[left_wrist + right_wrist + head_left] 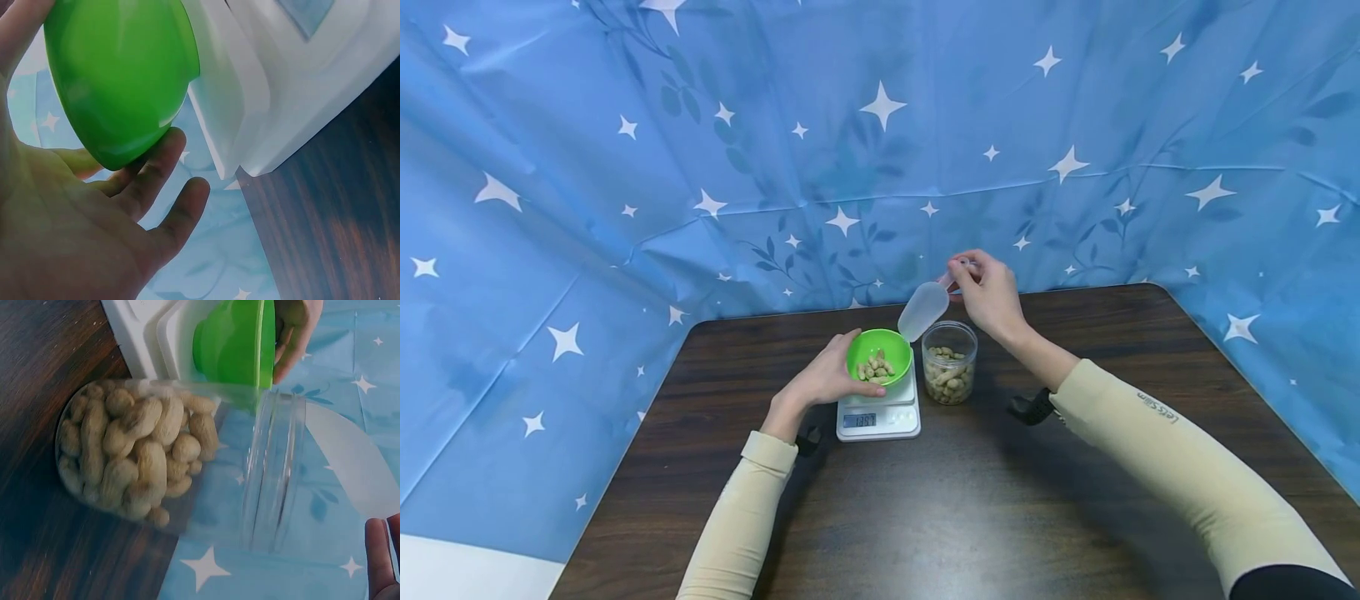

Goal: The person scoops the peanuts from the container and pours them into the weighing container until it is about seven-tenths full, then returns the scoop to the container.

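Between the two hands, a green bowl on a white scale receives peanuts from a scoop.

At the bowl's near-left side the left hand cups the green bowl with fingers curved around its wall, probably to keep it steady on the white scale. The right hand pinches the pink handle of a translucent scoop, tilted down toward the bowl's rim; I judge that it is placed so for pouring. Some peanuts lie in the bowl. Just below the right hand stands an open clear jar of peanuts, beside the scale, on the dark wooden table.
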The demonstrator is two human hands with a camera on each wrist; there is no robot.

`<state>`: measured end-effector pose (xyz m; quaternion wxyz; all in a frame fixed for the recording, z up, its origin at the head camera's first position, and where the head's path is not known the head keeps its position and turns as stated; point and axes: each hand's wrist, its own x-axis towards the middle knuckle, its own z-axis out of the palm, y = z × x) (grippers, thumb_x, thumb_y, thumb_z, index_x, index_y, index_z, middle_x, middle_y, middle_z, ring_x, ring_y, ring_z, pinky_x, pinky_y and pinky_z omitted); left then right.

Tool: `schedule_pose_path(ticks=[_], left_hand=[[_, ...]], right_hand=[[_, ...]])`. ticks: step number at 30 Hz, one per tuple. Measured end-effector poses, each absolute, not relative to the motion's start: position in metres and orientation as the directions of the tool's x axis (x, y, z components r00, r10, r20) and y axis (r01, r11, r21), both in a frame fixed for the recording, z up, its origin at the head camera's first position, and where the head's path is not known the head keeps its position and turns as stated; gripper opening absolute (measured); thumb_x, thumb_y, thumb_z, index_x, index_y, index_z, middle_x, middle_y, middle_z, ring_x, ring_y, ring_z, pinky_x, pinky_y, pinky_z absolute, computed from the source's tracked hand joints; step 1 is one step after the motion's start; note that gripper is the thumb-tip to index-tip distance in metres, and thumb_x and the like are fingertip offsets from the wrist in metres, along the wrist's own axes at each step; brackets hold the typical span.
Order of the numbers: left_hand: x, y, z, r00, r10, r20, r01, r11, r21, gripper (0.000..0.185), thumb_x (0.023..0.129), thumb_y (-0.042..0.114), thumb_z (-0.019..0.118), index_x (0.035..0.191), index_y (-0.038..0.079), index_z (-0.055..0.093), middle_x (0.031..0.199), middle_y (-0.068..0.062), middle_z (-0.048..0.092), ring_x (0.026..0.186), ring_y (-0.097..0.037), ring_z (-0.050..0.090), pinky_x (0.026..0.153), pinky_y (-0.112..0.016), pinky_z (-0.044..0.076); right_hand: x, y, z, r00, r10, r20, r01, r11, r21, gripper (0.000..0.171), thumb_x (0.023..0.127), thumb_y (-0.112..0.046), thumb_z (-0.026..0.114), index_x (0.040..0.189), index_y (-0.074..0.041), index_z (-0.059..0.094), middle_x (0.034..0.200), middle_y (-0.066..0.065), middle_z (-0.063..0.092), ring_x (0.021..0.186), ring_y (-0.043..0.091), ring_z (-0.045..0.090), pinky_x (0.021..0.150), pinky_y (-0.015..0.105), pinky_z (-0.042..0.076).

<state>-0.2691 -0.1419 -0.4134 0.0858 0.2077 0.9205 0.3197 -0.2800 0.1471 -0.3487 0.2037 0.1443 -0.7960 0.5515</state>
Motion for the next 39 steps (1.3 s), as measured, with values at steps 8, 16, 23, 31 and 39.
schedule_pose_path(ticks=[8,16,23,31,39], left_hand=[[-0.266,-0.142,-0.413,-0.905,0.424,-0.037,0.311,0.717,0.624,0.123,0.073,0.048,0.092,0.163,0.005,0.021,0.150,-0.019,0.039,0.130,-0.031,0.047,0.110,-0.050,0.040],[-0.263,-0.133,-0.409,-0.921,0.385,0.051,0.343,0.744,0.574,0.119,0.071,0.056,0.091,0.164,0.019,0.026,0.163,-0.013,0.025,0.147,-0.037,0.025,0.117,-0.062,0.019],[-0.260,-0.112,-0.402,-0.897,0.416,0.150,0.427,0.725,0.541,0.109,0.074,0.053,0.091,0.161,0.017,0.036,0.162,-0.012,0.029,0.149,-0.036,0.024,0.119,-0.059,0.009],[-0.261,-0.086,-0.405,-0.866,0.462,0.194,0.490,0.700,0.519,0.095,0.076,0.054,0.088,0.152,0.014,0.049,0.152,-0.008,0.046,0.140,-0.028,0.042,0.116,-0.060,0.018],[-0.261,-0.064,-0.406,-0.854,0.491,0.170,0.504,0.701,0.504,0.096,0.079,0.054,0.087,0.154,0.010,0.045,0.152,-0.009,0.049,0.140,-0.026,0.045,0.118,-0.059,0.016]], right_hand=[[-0.272,0.162,-0.347,-0.862,0.005,0.508,-0.478,0.330,-0.814,0.034,0.108,-0.026,0.056,0.122,0.005,0.062,0.098,0.014,0.076,0.090,0.024,0.073,0.072,0.025,0.059],[-0.266,0.173,-0.344,-0.835,0.003,0.550,-0.522,0.313,-0.793,0.027,0.108,-0.022,0.057,0.117,0.002,0.065,0.095,0.015,0.076,0.091,0.025,0.074,0.072,0.024,0.059],[-0.262,0.179,-0.346,-0.812,-0.031,0.583,-0.551,0.372,-0.747,0.024,0.107,-0.021,0.059,0.113,0.000,0.068,0.090,0.012,0.075,0.080,0.021,0.071,0.070,0.023,0.059],[-0.261,0.177,-0.359,-0.758,-0.131,0.639,-0.605,0.506,-0.614,0.016,0.105,-0.019,0.062,0.109,-0.006,0.070,0.084,0.003,0.075,0.067,0.020,0.068,0.058,0.023,0.052],[-0.260,0.172,-0.372,-0.703,-0.222,0.676,-0.668,0.531,-0.521,0.010,0.103,-0.014,0.065,0.108,-0.008,0.072,0.086,0.004,0.075,0.063,0.018,0.068,0.051,0.029,0.041]])
